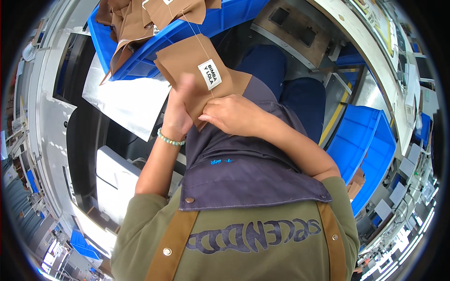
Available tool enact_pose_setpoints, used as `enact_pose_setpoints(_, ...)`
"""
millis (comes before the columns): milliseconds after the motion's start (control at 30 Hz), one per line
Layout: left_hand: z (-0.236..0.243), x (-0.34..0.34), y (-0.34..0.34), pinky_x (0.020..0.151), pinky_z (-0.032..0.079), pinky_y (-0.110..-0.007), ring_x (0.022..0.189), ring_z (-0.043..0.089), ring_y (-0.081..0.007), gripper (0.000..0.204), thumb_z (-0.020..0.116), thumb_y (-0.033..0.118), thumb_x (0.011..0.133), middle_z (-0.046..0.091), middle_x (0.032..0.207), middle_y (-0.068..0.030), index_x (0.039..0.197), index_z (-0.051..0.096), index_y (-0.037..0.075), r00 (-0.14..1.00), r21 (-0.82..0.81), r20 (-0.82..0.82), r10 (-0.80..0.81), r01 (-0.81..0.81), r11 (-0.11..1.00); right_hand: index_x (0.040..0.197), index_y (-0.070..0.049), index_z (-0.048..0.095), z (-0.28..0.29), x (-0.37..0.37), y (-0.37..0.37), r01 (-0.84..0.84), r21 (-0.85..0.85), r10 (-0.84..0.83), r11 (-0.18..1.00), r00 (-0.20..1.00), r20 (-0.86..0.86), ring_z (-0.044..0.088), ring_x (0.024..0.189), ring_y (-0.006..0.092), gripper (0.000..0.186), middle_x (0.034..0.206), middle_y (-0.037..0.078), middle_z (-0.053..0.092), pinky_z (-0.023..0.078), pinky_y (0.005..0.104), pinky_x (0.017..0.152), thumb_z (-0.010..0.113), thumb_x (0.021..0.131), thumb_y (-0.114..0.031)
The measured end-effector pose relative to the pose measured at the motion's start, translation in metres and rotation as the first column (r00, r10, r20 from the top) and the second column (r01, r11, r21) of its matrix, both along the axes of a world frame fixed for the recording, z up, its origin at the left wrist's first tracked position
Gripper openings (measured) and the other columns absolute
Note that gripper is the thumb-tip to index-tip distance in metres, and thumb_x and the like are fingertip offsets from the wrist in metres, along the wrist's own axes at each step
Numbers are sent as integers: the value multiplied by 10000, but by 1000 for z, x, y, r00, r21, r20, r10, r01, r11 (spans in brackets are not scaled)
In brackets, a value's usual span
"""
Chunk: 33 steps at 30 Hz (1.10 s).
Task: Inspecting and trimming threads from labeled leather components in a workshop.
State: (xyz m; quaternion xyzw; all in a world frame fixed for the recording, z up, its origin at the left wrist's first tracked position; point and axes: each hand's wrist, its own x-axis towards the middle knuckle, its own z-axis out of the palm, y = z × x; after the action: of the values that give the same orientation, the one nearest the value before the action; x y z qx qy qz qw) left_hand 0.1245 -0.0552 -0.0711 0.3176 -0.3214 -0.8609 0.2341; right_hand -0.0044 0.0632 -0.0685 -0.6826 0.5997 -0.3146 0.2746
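Note:
Brown fabric pieces [187,56], several layers together, are held over my lap. A white label [209,74] with dark print is on the top piece. My left hand [179,105] grips them from the left, its fingers behind the layers and its thumb blurred in front. At the lower edge my right hand [232,114] is closed, pinching the brown fabric just below the label. A thin thread [197,35] runs from the held pieces up to another labelled brown piece [176,11] at the bin.
A blue plastic bin [145,65] heaped with brown pieces stands at the top left. Below it lies a white sheet [124,98] on the left work surface. More blue bins [358,136] stand at the right, with brown pieces in one. A metal pedal box [295,33] is by my legs.

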Motion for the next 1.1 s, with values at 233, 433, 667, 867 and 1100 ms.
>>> enact_pose_setpoints(233,10,12,-5,878,518,-280,974,661,-125,245,611,84,981,710,1080,-69,1191,638,-41,961,-253,262,-90,158,954,1057,1,692,38,-82,-26,154,-79,-90,985,844,529,462,622,45,345,859,10,644,432,218,594,485,1041,-274)
enact_pose_setpoints(433,33,33,-13,804,504,-257,883,597,-65,233,617,110,987,698,1005,-32,1150,644,-55,741,-360,450,-498,661,658,1139,-11,711,34,-75,-66,-66,101,3,993,848,531,485,596,60,348,980,19,729,443,228,571,500,1033,-266)
enact_pose_setpoints(667,55,76,-65,886,491,-278,969,603,-93,236,618,62,959,689,1050,-49,1157,624,-67,698,-252,485,-527,688,680,938,-12,715,13,-95,-42,-161,160,136,974,978,161,648,741,319,287,848,137,688,495,393,702,591,963,-270)
enact_pose_setpoints(867,56,68,-58,777,501,-279,849,601,-88,228,621,72,956,696,935,-60,1125,628,-80,598,-353,509,-619,801,484,1208,-44,675,-7,-51,-23,-126,269,-129,955,640,758,436,533,34,317,676,-20,569,389,230,534,551,1024,-271)
enact_pose_setpoints(1100,70,74,-73,590,476,-256,693,591,-86,209,576,97,980,676,791,-52,1070,646,-78,513,-310,654,-557,853,421,964,1,675,-19,-71,-9,-64,-32,68,997,983,173,648,829,344,268,899,158,671,512,405,688,588,978,-253)
